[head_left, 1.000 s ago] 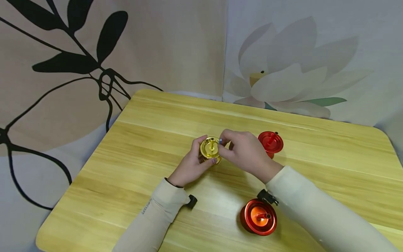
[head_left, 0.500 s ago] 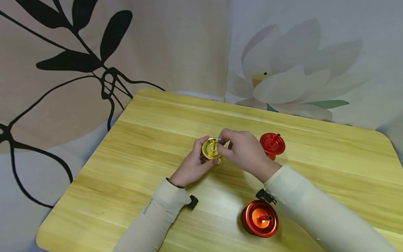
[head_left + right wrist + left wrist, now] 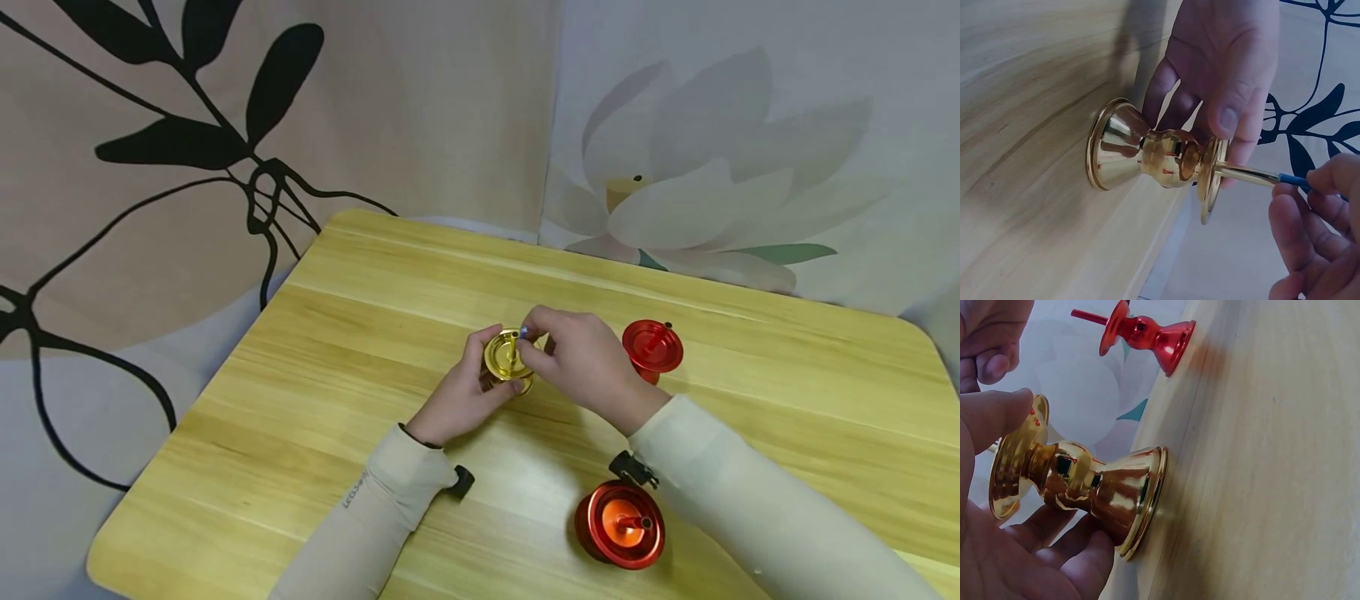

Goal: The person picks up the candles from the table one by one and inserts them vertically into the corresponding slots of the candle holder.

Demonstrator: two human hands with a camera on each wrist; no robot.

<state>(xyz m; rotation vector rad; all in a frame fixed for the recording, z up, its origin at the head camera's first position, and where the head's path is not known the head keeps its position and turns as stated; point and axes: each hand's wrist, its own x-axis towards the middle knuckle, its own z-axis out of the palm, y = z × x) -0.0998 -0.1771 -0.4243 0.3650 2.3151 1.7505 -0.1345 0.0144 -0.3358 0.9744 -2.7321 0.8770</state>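
Gold candlestick (image 3: 507,357): upright on its flared base near the middle of the wooden table (image 3: 360,333); thin gold spike rising from the dish, blue tip at its top
Left hand (image 3: 457,398): curled round the gold stem from the left, thumb laid on the dish rim, fingers wrapped behind the waist; forearm in from the near edge
Right hand (image 3: 581,362): over the dish from the right, thumb and forefinger pinching the blue tip of the spike; other fingers loosely curled, wrist raised off the table
Far red candlestick (image 3: 652,347): upright, just beside the right hand's knuckles, not touching
Near red candlestick (image 3: 621,523): close to the near edge, under the right sleeve, well apart from the gold one
Open room: bare wood left of the left hand and behind the gold piece up to the far edge; right side tight against the far red piece
Backdrop: printed cloth with leaf and lotus behind the far edge
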